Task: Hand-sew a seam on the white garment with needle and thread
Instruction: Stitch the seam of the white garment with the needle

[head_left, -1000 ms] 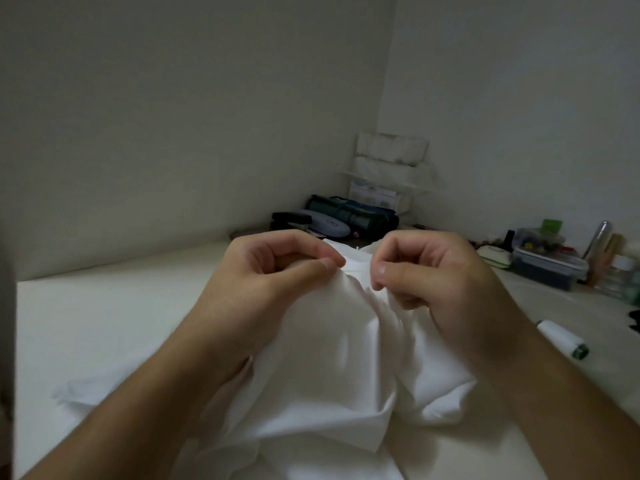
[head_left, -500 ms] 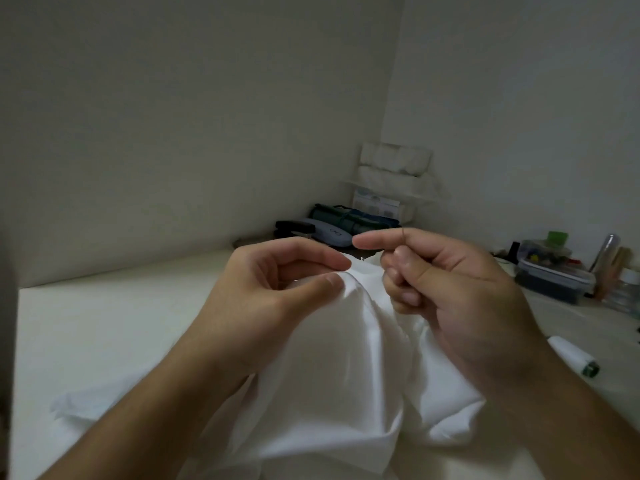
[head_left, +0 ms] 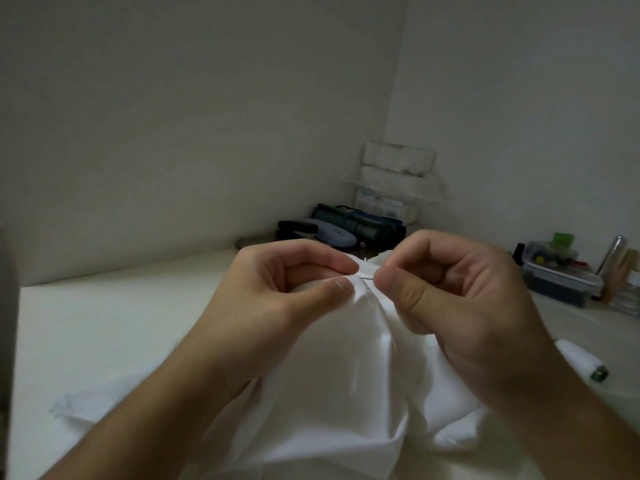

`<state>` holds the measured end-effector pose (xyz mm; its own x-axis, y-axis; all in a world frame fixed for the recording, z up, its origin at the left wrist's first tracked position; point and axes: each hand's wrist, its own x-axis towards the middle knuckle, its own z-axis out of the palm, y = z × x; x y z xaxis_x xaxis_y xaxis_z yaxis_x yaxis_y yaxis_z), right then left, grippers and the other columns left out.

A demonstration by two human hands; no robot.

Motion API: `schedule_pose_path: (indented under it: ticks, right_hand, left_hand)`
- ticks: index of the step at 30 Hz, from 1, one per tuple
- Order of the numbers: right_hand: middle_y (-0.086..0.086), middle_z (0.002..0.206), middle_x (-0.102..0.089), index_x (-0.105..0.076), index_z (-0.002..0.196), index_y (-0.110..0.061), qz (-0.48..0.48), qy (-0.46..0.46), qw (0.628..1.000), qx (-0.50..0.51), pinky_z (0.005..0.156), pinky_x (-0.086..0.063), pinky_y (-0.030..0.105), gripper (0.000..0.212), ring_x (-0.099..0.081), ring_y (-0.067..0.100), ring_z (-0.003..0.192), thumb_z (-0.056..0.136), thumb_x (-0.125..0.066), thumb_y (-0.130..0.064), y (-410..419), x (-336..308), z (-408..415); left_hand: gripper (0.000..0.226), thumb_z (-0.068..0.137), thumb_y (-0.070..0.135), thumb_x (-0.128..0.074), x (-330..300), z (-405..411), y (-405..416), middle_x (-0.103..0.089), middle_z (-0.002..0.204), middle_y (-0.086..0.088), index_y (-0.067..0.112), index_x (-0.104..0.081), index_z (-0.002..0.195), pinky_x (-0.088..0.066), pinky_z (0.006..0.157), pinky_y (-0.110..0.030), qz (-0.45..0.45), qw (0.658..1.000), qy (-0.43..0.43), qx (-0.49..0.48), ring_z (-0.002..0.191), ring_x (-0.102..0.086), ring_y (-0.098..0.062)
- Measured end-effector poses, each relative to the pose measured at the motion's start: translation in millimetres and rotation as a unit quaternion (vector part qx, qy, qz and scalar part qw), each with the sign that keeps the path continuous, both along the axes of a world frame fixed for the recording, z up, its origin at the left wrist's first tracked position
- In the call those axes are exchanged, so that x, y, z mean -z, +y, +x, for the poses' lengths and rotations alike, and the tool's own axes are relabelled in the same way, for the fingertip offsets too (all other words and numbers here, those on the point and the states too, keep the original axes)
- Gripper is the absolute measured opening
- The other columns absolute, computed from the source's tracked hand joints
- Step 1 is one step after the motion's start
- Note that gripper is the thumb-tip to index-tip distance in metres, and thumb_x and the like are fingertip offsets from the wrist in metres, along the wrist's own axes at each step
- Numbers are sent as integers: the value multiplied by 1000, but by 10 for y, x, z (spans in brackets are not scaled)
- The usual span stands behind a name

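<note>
The white garment (head_left: 346,386) is bunched up in front of me and lifted off the pale table. My left hand (head_left: 277,299) pinches a fold of its upper edge between thumb and forefinger. My right hand (head_left: 450,299) sits close beside it, thumb and forefinger pinching a thin needle (head_left: 369,278) whose short visible length points left into the fold. The thread is too fine to make out.
A white thread spool (head_left: 581,362) lies on the table at the right. A clear box of small items (head_left: 561,271) and jars stand at the far right. Dark rolled cases (head_left: 356,223), a stapler and stacked white packs fill the back corner.
My right hand, raised with forefinger extended half a second ago, has come back down to the fold and now pinches the needle at the fabric. The left hand has kept its pinch.
</note>
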<state>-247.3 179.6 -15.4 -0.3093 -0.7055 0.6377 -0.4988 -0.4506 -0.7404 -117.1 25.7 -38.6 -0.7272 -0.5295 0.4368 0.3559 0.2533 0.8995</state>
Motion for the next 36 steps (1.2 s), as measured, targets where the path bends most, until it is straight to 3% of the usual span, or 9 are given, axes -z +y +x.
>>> schedule_pose_path:
  ticks: [6, 14, 20, 23, 25, 30, 34, 36]
  right_hand:
    - [-1, 51, -47, -69, 69, -12, 54, 2, 997, 53, 45, -33, 19, 20, -38, 11, 45, 82, -83, -19, -40, 23, -29]
    - [6, 53, -47, -66, 67, -10, 91, -3, 990, 108, 46, -32, 23, 27, -38, 15, 48, 83, -86, -16, -59, 26, -72]
    - [7, 55, -45, -65, 65, -11, 118, -24, 989, 82, 48, -30, 26, 34, -38, 20, 50, 74, -92, -30, -46, -18, -107]
    - [16, 71, -53, -64, 65, -9, 113, -62, 991, 32, 49, -27, 28, 27, -36, 23, 54, 79, -84, -18, -37, -18, -126]
    - [9, 83, -66, -65, 67, -6, 112, -83, 990, 13, 47, -27, 26, 23, -40, 21, 54, 77, -85, -11, -17, -11, -126]
    - [12, 100, -76, -62, 73, 2, 135, -68, 989, 11, 45, -27, 24, 26, -48, 21, 50, 79, -83, -12, -2, 8, -118]
    - [10, 93, -76, -64, 71, -2, 157, -46, 986, 19, 45, -33, 23, 26, -51, 23, 50, 80, -84, -15, -10, 27, -137]
    - [10, 80, -72, -64, 71, -1, 154, -44, 987, 23, 45, -33, 26, 25, -50, 25, 50, 82, -80, -16, -28, 46, -156]
  left_hand:
    - [21, 90, -4, -74, -9, 2, 8, -80, 85, -15, 14, -84, 92, -54, 70, -17, 15, 1000, 8, 11, 77, -73, -13]
    - [17, 91, -3, -74, -3, 5, 26, -80, 91, -19, 11, -83, 95, -58, 79, -25, 12, 1000, -3, 28, 84, -75, -22]
    - [14, 90, -6, -75, 0, -10, 27, -81, 91, -15, 5, -80, 98, -59, 85, -28, -25, 1000, 8, 8, 85, -76, -20]
    - [14, 90, -6, -76, 11, -9, 37, -81, 95, -17, 4, -80, 100, -60, 91, -35, -31, 999, 9, 7, 90, -77, -25]
    - [14, 90, -6, -76, 28, -1, 37, -82, 95, -16, 3, -79, 101, -60, 92, -36, -31, 999, 7, 9, 91, -78, -26]
    - [14, 91, -6, -75, 50, 5, 20, -82, 98, -13, 1, -78, 103, -62, 95, -39, -52, 998, 7, 19, 96, -79, -27]
    - [15, 87, 1, -79, 65, -22, -3, -82, 96, -10, 4, -79, 101, -62, 90, -33, -77, 997, 15, 20, 94, -80, -23]
    - [14, 87, 3, -77, 74, -31, -13, -82, 94, -8, 6, -79, 100, -60, 87, -30, -89, 996, 17, 15, 92, -79, -20]
